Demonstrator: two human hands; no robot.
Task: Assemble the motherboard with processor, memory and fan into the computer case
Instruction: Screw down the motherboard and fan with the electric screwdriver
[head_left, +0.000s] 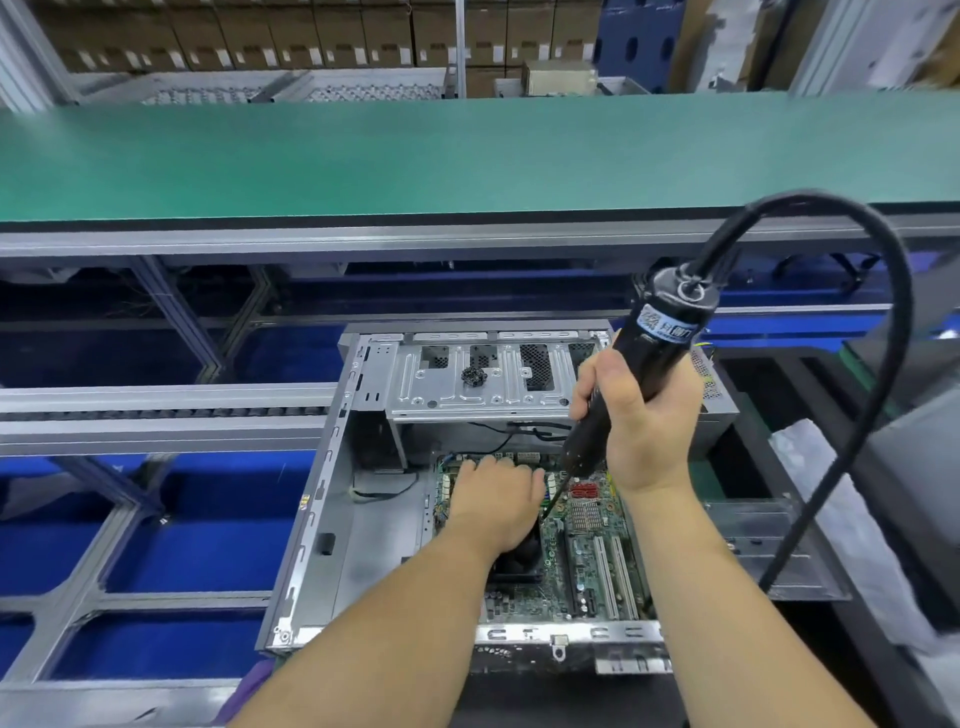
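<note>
Head view: an open grey sheet-metal computer case (332, 519) lies on its side with a green motherboard (587, 551) seated inside. The left hand (493, 493) presses flat, fingers straight, on the board's upper part above the black cooling fan (519, 558). The right hand (639, 415) grips a black corded electric screwdriver (660, 343), tilted, its thin bit (553, 499) reaching down to the board just beside the left hand.

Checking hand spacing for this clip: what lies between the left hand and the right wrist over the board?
In the head view, the black electric screwdriver's thin bit comes down between the left hand and the right hand's wrist, over the green motherboard.
</note>
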